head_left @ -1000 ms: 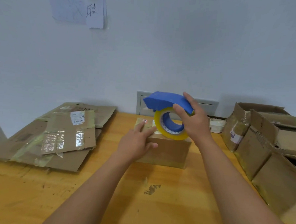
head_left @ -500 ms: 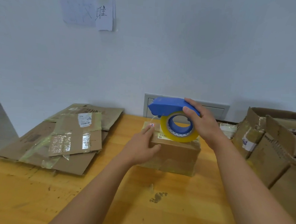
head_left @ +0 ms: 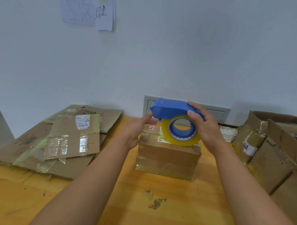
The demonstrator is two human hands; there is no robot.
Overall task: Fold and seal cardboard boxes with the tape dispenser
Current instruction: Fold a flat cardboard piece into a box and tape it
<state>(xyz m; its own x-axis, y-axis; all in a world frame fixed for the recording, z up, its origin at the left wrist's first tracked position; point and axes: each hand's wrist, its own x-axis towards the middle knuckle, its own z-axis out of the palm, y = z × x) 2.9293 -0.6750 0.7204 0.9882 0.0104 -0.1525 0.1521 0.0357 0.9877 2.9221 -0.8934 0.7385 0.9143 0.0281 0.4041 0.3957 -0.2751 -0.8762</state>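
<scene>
A small closed cardboard box, wrapped in clear tape, stands on the wooden table near the wall. Above its top I hold a blue tape dispenser loaded with a yellowish tape roll. My right hand grips the dispenser's rear, fingers curled over the top. My left hand is raised off the box, its fingertips reaching up to the dispenser's front end by the blade; whether they pinch the tape end is not visible.
Flattened taped cardboard sheets lie stacked at the left. Several worn open boxes crowd the right edge. A grey wall panel sits behind the box. Paper notes hang on the wall.
My left hand has lifted off the box top and risen to the dispenser's front end. The dispenser has stayed above the box, tilted slightly more level.
</scene>
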